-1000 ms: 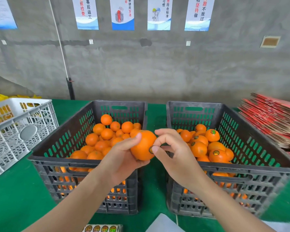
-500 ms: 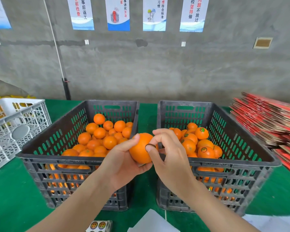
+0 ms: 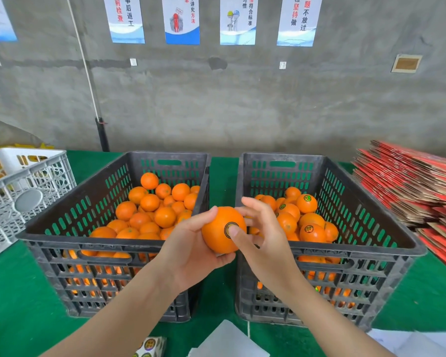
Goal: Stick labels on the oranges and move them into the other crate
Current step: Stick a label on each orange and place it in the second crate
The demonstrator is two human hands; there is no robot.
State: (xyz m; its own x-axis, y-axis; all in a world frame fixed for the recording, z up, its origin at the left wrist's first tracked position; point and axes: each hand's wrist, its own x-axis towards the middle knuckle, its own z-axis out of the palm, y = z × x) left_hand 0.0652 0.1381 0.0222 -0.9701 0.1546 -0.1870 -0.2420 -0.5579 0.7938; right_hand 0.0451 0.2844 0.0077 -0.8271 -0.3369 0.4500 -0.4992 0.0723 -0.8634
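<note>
Round orange fruit [image 3: 218, 240] with a round dark label [image 3: 227, 228] sits gripped in the left hand [image 3: 191, 251] between the dark plastic left crate [image 3: 88, 242] and right crate [image 3: 371, 249]; the right hand [image 3: 265, 240], fingers loosely straight, presses its thumb on the label.

Label strip [image 3: 150, 346] half off-frame

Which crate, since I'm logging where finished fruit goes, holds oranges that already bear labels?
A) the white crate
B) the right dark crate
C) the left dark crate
B: round dark labels show on several labelled oranges in the right dark crate, while the plain oranges in the left dark crate show none.
</note>
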